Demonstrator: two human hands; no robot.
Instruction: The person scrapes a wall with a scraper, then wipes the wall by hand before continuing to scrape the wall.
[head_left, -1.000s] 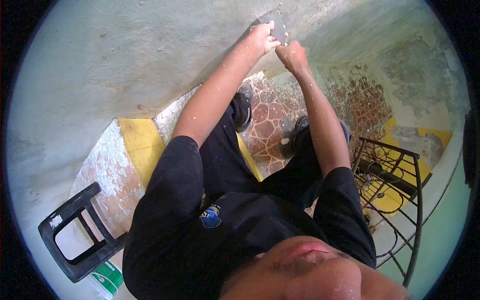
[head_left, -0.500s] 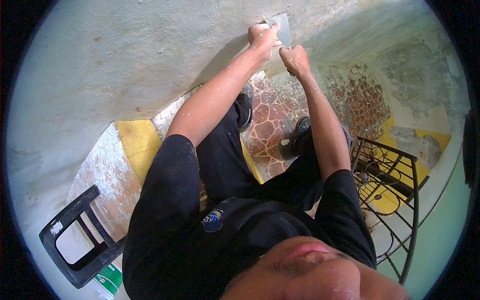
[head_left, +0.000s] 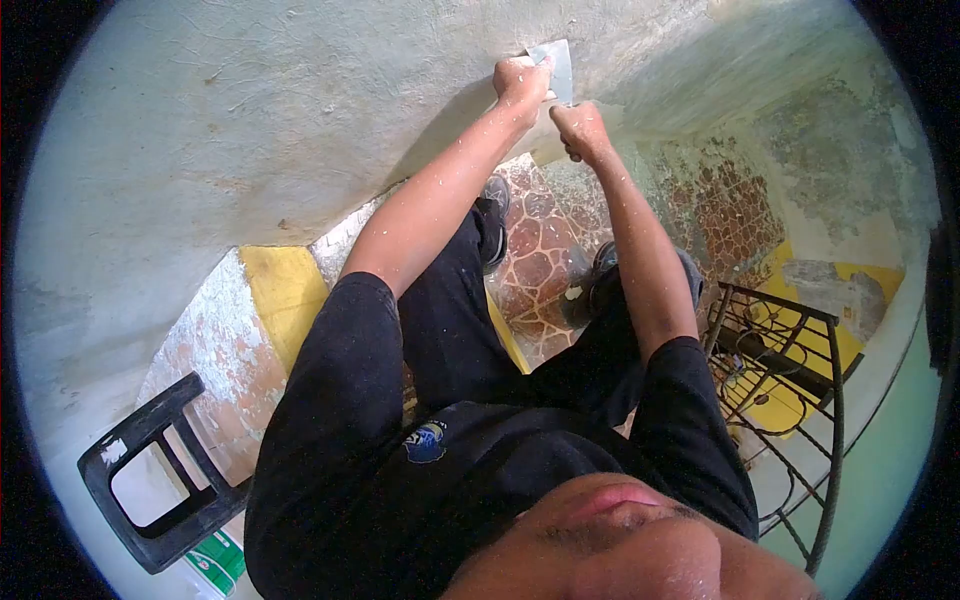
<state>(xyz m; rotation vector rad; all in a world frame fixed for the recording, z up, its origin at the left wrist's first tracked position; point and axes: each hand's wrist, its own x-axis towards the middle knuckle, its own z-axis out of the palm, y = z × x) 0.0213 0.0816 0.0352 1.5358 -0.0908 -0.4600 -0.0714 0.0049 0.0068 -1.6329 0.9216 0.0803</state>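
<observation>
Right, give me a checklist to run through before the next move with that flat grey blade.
1. Flat, grey, metal-looking blade gripped in the bare left hand: ok.
2. Blade edge flush against the rough, grey-white wall: cannot tell from this angle.
3. Bare right hand well clear of the blade: not ok; its fingertips are close to the lower end.
4. Bare left forearm free of debris: not ok; white flecks show on it.
5. Black, open, plastic-looking frame away from both hands: ok.
</observation>
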